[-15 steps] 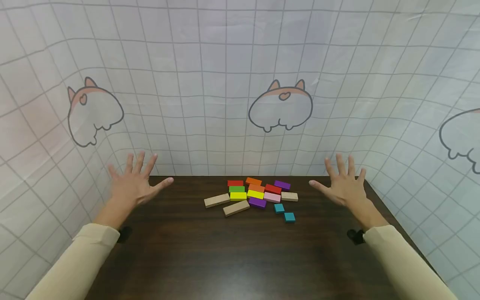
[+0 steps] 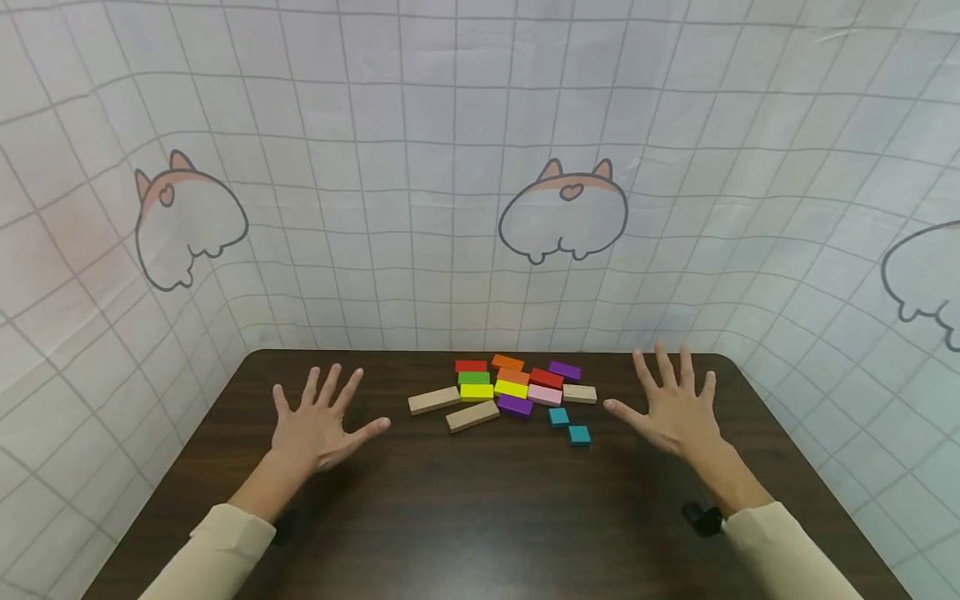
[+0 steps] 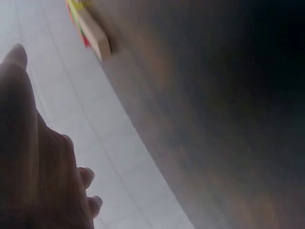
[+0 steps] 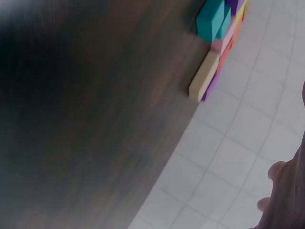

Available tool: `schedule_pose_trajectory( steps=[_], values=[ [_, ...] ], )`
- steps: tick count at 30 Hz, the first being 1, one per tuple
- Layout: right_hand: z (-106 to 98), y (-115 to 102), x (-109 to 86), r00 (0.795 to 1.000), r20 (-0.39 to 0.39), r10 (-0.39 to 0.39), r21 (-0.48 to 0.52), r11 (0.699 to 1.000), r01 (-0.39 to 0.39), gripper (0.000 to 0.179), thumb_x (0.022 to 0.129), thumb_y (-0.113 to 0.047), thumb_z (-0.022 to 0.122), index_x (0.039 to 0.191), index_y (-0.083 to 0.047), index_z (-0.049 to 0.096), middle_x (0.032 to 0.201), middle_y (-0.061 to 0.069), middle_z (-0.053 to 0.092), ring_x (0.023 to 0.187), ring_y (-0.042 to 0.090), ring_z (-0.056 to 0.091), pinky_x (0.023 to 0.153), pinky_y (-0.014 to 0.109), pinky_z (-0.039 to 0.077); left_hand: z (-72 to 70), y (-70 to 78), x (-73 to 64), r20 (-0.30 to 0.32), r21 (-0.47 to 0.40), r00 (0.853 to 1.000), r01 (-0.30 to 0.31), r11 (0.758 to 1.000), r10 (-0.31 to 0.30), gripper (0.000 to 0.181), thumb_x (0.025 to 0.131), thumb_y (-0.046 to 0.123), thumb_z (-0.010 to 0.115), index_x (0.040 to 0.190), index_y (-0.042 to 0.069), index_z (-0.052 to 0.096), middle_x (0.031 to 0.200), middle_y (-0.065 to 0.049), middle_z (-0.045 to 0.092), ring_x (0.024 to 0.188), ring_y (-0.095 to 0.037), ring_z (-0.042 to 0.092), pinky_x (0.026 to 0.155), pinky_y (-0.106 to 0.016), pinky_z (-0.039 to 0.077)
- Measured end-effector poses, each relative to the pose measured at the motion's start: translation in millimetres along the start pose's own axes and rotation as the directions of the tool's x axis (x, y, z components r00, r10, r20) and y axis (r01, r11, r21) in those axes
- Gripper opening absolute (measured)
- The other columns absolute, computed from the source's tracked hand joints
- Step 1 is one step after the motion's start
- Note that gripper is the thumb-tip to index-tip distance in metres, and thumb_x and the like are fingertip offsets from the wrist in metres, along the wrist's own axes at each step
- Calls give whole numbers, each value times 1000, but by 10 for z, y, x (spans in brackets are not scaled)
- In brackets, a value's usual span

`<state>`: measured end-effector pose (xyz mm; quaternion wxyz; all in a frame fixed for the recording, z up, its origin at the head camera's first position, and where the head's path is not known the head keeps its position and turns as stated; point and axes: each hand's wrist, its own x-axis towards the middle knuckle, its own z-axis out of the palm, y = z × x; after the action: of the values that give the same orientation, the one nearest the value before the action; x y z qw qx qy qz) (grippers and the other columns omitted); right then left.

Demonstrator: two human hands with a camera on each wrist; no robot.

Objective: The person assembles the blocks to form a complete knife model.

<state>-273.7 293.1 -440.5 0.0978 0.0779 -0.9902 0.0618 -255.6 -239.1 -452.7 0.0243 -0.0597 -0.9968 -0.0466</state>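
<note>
My left hand [image 2: 311,429], fingers spread and holding nothing, hovers over the table left of a cluster of coloured blocks. Nearest to it lies a long plain wooden block [image 2: 434,401], with a second wooden block [image 2: 472,416] beside it. On the other side, my right hand [image 2: 678,412] is spread too, with nothing in it. Its thumb points toward a short wooden block [image 2: 580,393] and two small teal blocks [image 2: 579,435]. Between the hands sit red, orange, green, yellow, pink [image 2: 545,395] and purple blocks [image 2: 515,406]. The left wrist view is blurred.
The dark wooden table [image 2: 480,517] ends at a white grid-patterned curtain [image 2: 375,250] at the back and both sides. Cartoon corgi prints mark the cloth. Small black devices [image 2: 702,518] sit at the wrists by the light sleeves [image 2: 787,550].
Both hands have come down and nearer to me, the left also moving inward toward the blocks, the right slightly inward. The blocks have stayed where they were.
</note>
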Motion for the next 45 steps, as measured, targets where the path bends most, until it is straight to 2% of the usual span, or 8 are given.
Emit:
schedule_pose_trajectory(
  steps=[6, 14, 17, 24, 29, 34, 40, 45],
  values=[
    [77, -151, -184, 1000, -17, -19, 27, 999, 20, 101, 92, -78, 47, 167, -23, 6, 173, 14, -2, 155, 53, -3, 111, 83, -1, 164, 276, -117, 24, -13, 999, -32, 999, 32, 103, 87, 91, 34, 166, 29, 10, 173, -13, 9, 159, -44, 5, 112, -80, -11],
    [194, -380, -419, 999, -12, -31, 83, 996, 32, 100, 90, -75, 56, 165, -19, 20, 170, 18, 16, 154, 54, 6, 112, 82, 5, 327, 648, -280, 108, -54, 991, -68, 996, 74, 103, 87, 90, 38, 166, 27, 18, 171, -14, 19, 158, -44, 12, 118, -76, 0],
    [249, -469, -462, 999, -12, -43, 102, 994, 44, 98, 89, -70, 62, 163, -16, 27, 167, 18, 26, 152, 53, 17, 112, 81, 10, 394, 769, -275, 80, -75, 989, -115, 991, 121, 98, 89, 82, 48, 164, 25, 24, 168, -17, 28, 156, -44, 20, 119, -73, 7],
    [350, -700, -433, 991, -77, -110, 234, 964, 126, 80, 88, -49, 76, 153, -13, 47, 150, 18, 48, 138, 45, 40, 108, 75, 23, 430, 1015, -129, -86, -148, 982, -181, 972, 170, 79, 88, 57, 75, 153, 20, 49, 142, -16, 57, 132, -40, 50, 107, -67, 34],
    [392, -838, -366, 982, -95, -166, 376, 907, 189, 69, 90, -39, 78, 149, -14, 53, 145, 14, 53, 132, 42, 43, 106, 72, 26, 449, 1091, 29, -130, -216, 979, -183, 959, 158, 60, 87, 47, 80, 139, 21, 63, 129, -10, 66, 115, -33, 58, 95, -57, 45],
    [409, -920, -287, 980, -91, -177, 476, 857, 199, 62, 92, -35, 76, 147, -14, 56, 143, 13, 56, 132, 39, 43, 104, 69, 29, 464, 1113, 197, -122, -282, 984, -156, 946, 126, 45, 86, 40, 82, 125, 20, 72, 119, -7, 70, 106, -29, 60, 89, -53, 47],
    [433, -991, -196, 981, -86, -175, 552, 811, 193, 58, 94, -35, 74, 145, -14, 57, 133, 11, 62, 131, 37, 45, 105, 69, 28, 480, 1062, 365, -125, -309, 989, -113, 944, 78, 35, 84, 35, 85, 114, 21, 76, 98, -2, 71, 93, -24, 59, 84, -47, 47],
    [474, -1077, -108, 981, -74, -181, 607, 772, 188, 54, 94, -30, 74, 144, -17, 58, 125, 13, 66, 124, 35, 48, 103, 66, 28, 490, 969, 460, -121, -317, 992, -83, 945, 46, 34, 82, 34, 87, 112, 21, 77, 91, -1, 68, 89, -21, 57, 81, -45, 47]
  ],
)
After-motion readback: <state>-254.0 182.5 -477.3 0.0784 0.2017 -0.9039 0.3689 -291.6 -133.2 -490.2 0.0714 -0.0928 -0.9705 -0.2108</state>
